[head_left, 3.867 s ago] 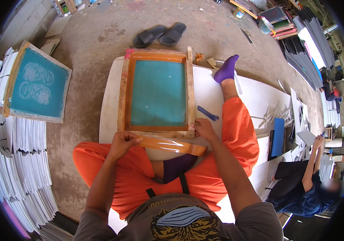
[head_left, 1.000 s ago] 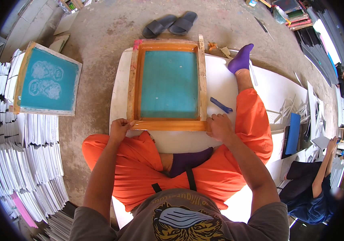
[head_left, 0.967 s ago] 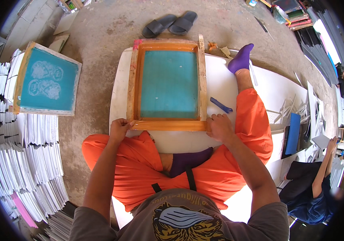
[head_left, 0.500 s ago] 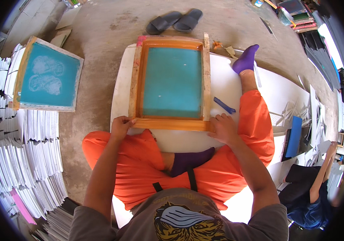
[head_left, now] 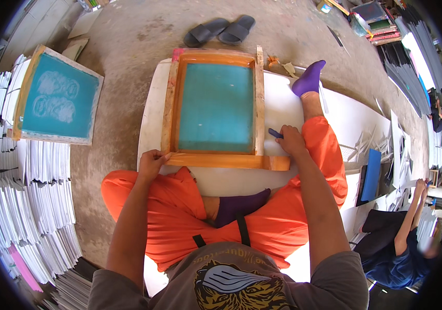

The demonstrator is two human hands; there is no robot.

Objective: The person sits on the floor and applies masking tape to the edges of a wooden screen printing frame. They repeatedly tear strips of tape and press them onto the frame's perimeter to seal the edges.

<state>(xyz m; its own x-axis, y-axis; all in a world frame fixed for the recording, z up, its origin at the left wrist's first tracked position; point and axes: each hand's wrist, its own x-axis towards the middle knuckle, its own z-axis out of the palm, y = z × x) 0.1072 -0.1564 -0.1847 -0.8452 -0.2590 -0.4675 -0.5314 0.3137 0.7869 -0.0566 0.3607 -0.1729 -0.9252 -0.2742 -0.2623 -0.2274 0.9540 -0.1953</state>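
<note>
A wooden screen-printing frame point(head_left: 260, 103) with teal mesh point(head_left: 215, 106) lies on a white board, its inner edges lined with brown packing tape. Along its near side runs a strip of brown tape point(head_left: 215, 160), whose right end sticks out past the frame's corner. My left hand point(head_left: 152, 164) pinches the strip's left end at the near left corner. To the right of the frame, my right hand point(head_left: 293, 140) is closed round a slim dark blue utility knife point(head_left: 275, 133); its front end pokes out, the rest is hidden under the fingers.
A second teal screen point(head_left: 60, 98) with pale shoe-sole shapes rests on stacked white sheets point(head_left: 9, 206) at left. Black slides point(head_left: 218, 32) lie on the floor beyond. White offcuts point(head_left: 368, 142) and a blue panel point(head_left: 370, 174) are at right, near another person point(head_left: 396, 258).
My right hand has left the tape's right end, moved up and taken hold of the utility knife. The tape end now shows beyond the corner. My left hand stays at the left end.
</note>
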